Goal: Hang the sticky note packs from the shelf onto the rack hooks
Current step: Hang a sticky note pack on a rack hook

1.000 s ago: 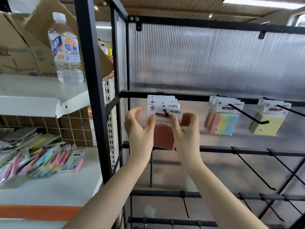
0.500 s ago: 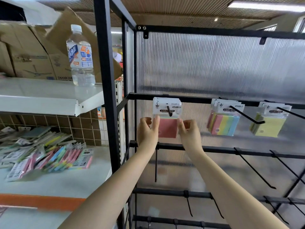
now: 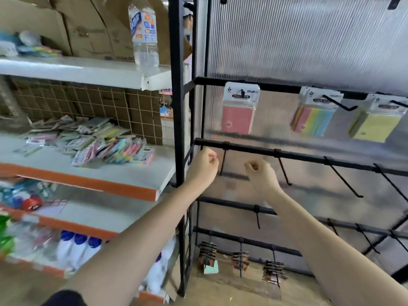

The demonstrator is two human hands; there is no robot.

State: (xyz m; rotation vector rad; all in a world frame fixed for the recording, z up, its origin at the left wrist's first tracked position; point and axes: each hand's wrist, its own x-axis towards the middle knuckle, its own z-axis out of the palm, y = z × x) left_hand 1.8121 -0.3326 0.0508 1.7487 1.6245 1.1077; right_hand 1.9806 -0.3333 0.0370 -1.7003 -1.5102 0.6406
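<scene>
**Reaching back for the next pack**

Hanging on the far-left hook, the pink pack [image 3: 239, 109] is free of both hands. The left hand [image 3: 204, 165] and right hand [image 3: 260, 173] sit below it, fingers loosely curled, grasping nothing. More sticky note packs [image 3: 106, 149] lie piled on the shelf [image 3: 123, 175] at left. For a clean step, lift one pack by its header card and line its hole up with a hook. Header reads "STICKY NOTE"; the bottle [image 3: 144, 34] label is illegible.
</scene>
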